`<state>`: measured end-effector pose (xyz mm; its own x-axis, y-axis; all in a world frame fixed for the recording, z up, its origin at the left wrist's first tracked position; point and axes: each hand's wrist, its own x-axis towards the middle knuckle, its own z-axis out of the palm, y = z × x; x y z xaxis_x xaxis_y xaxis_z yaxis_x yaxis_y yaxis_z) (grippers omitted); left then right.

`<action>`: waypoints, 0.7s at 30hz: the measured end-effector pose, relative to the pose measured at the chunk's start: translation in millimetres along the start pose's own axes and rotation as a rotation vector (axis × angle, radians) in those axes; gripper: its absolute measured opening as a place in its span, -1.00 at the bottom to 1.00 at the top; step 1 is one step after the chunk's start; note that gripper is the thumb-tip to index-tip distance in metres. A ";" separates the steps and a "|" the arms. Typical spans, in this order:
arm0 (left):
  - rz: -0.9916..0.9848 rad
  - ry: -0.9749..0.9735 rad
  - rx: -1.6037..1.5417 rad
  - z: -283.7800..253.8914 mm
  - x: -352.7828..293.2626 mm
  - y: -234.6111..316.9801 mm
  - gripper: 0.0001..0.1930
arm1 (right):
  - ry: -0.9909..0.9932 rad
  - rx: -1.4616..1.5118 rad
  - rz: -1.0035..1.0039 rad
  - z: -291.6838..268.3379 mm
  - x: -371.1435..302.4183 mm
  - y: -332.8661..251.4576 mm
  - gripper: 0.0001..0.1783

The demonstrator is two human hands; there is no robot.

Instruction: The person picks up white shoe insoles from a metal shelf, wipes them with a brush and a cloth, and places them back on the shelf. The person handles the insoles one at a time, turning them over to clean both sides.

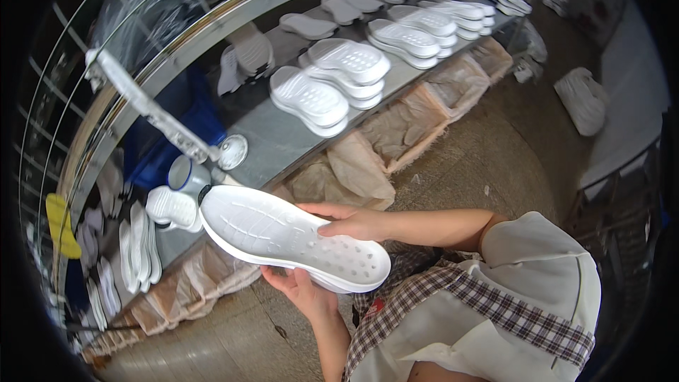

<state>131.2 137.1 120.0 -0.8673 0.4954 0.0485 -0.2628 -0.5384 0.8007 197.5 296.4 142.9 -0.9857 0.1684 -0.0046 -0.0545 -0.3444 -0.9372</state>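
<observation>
A white shoe sole (262, 223) is held in both my hands, its hollow inner face turned up, with a row of round dimples at the heel end. My right hand (346, 221) grips its far edge, thumb on the inner face and fingers partly hidden beneath. From below, my left hand (304, 293) holds the near edge, fingertips tucked under the sole. A small dark piece shows at the sole's far tip; I cannot tell whether it belongs to it. Just beyond that tip are a white mug with a blue rim (188, 175) and more white soles (173, 209).
White soles (311, 99) stand in stacks along the grey bench (265, 138). Lined boxes (407, 131) sit along the bench's near edge. A white jointed arm (152, 113) reaches over the bench beside a blue bin (166, 127). A white bag (581, 101) rests on the floor.
</observation>
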 end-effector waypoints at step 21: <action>-0.154 0.002 -0.132 32.3 42.3 -58.6 -0.30 | -0.492 1.311 -0.080 -172.6 -56.1 -55.4 -0.29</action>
<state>123.6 211.6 94.4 -0.8133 0.5776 -0.0696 -0.4455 -0.5415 0.7130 283.3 465.4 134.8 -0.9124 -0.0145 0.4090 0.0495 -0.9959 0.0752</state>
